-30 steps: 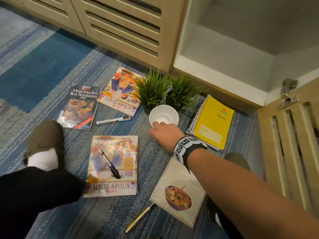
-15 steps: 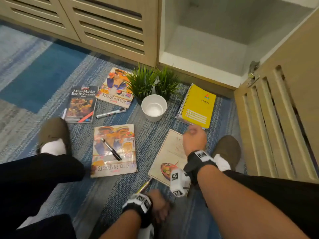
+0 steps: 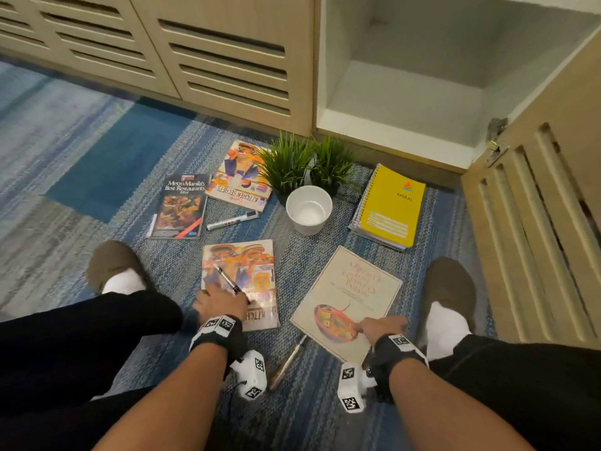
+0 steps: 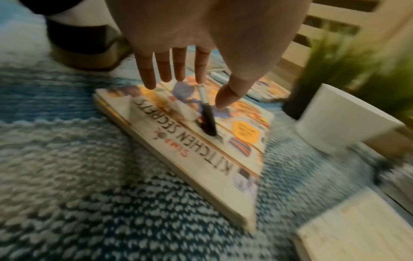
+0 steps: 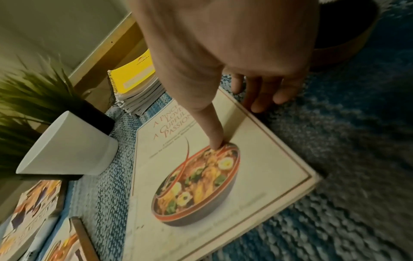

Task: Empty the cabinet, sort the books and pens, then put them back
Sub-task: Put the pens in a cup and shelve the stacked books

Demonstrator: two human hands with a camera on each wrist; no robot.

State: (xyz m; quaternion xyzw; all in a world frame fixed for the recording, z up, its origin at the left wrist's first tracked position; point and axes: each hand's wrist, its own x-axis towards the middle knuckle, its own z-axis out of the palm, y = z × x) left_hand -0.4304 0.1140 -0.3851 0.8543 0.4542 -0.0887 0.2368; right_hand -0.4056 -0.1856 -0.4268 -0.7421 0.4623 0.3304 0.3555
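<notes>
A black pen lies on the nearer Kitchen Secrets book on the carpet. My left hand hovers over the pen with straight fingers, index and thumb either side of it. A cream cookbook with a bowl picture lies flat to the right. My right hand presses its thumb on that cover, the fingers reaching down beside the book's right edge. The open cabinet holds nothing.
Also on the carpet are a second Kitchen Secrets book, a Metro Manila book, a white marker, a gold pen, stacked yellow spiral notebooks, a white cup and two potted plants. The cabinet door stands open on the right.
My right hand left the white cup and drew back onto the cream cookbook. My left hand came into view and reached over the black pen.
</notes>
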